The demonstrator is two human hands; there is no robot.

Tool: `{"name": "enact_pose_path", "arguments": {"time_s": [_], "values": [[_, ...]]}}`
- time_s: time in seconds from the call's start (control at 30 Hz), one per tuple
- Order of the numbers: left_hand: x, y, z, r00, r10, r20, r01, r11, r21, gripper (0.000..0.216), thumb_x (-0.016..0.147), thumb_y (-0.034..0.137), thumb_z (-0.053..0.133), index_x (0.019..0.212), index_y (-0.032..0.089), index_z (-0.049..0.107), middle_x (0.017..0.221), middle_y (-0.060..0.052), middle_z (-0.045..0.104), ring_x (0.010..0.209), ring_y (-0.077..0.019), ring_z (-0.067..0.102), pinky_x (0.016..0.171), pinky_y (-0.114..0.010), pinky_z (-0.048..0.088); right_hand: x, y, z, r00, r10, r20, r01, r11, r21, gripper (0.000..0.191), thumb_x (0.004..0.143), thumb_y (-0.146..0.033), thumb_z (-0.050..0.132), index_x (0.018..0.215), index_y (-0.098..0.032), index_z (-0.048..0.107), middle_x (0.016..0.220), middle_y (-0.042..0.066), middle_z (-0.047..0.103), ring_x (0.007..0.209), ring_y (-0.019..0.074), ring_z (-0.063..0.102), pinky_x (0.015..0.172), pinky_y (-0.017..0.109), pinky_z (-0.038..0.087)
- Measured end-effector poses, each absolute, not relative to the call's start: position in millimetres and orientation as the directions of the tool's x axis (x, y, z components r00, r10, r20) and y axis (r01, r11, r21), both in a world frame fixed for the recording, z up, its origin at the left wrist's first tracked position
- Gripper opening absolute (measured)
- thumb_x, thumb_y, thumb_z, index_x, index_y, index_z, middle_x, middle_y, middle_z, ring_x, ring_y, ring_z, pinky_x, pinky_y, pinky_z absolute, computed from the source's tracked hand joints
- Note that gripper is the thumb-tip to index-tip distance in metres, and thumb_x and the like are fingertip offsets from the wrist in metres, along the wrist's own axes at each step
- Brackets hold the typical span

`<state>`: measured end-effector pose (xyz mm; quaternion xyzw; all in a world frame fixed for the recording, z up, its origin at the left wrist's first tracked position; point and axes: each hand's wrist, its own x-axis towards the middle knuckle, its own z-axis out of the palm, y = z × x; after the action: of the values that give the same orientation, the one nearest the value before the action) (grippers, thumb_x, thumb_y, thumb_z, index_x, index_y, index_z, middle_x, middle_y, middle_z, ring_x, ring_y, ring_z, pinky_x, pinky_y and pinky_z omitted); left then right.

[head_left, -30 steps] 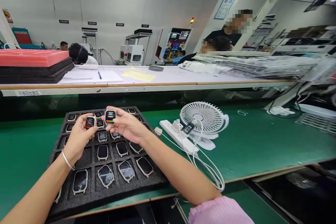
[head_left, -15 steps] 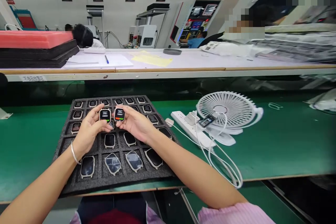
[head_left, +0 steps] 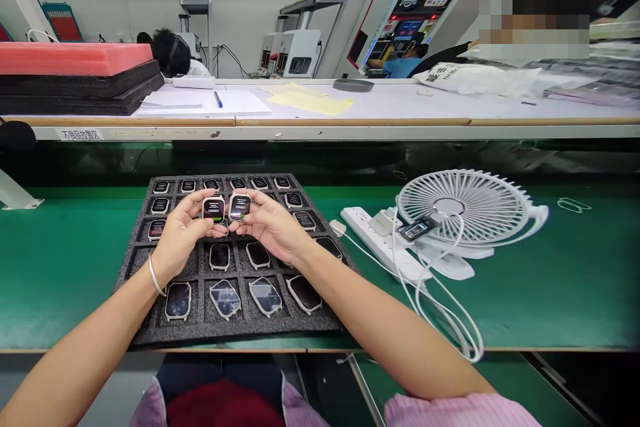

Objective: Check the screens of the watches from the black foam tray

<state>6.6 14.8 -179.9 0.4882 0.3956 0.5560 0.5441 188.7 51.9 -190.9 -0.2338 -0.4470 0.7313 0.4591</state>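
My left hand (head_left: 183,233) is closed on a smartwatch (head_left: 214,209) without a strap, its lit screen showing text and a green strip at the bottom. Beside it, my right hand (head_left: 273,227) pinches a second smartwatch (head_left: 240,207), also lit, with its thumb at the lower edge of the screen. Both watches are held side by side above a black foam tray (head_left: 200,333). Several more strapless watch bodies lie in the tray's compartments, such as a dark-screened watch (head_left: 179,301) at the front left. My hands hide part of the tray's middle.
Right of the tray lie a white power strip (head_left: 383,253) with cables and a white fan (head_left: 465,203). A raised shelf (head_left: 400,107) behind holds red foam (head_left: 75,59), papers and a blue pen (head_left: 219,99). Other people are in the background.
The whole view has shifted, so the tray and hands appear farther right. The right thumb has moved onto the right watch's screen, whose red and green strip no longer shows the same way.
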Motion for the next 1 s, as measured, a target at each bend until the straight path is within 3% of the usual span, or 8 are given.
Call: {"name": "enact_pose_path", "arguments": {"time_s": [0.23, 1.0], "values": [[7.5, 14.4, -182.1, 0.063, 0.989, 0.137, -0.160, -0.125, 0.979, 0.058, 0.072, 0.016, 0.068, 0.129, 0.019, 0.056, 0.115, -0.007, 0.070, 0.070, -0.0133, 0.073, 0.074, -0.030, 0.062, 189.4, 50.0, -187.9, -0.436, 0.895, 0.100, -0.439, -0.114, -0.891, 0.045, 0.067, -0.007, 0.065, 0.109, -0.023, 0.060, 0.095, 0.000, 0.075, 0.067, 0.0130, 0.071, 0.066, 0.026, 0.055], [8.8, 14.3, -183.1, 0.042, 0.982, 0.186, -0.140, -0.179, 0.974, 0.057, 0.070, 0.014, 0.068, 0.127, 0.019, 0.059, 0.111, -0.006, 0.070, 0.069, -0.0122, 0.071, 0.075, -0.032, 0.062, 188.8, 44.8, -187.6, -0.412, 0.898, 0.155, -0.380, -0.015, -0.925, 0.046, 0.069, -0.010, 0.066, 0.113, -0.025, 0.060, 0.097, 0.000, 0.071, 0.075, 0.0153, 0.070, 0.075, 0.032, 0.057]]}}
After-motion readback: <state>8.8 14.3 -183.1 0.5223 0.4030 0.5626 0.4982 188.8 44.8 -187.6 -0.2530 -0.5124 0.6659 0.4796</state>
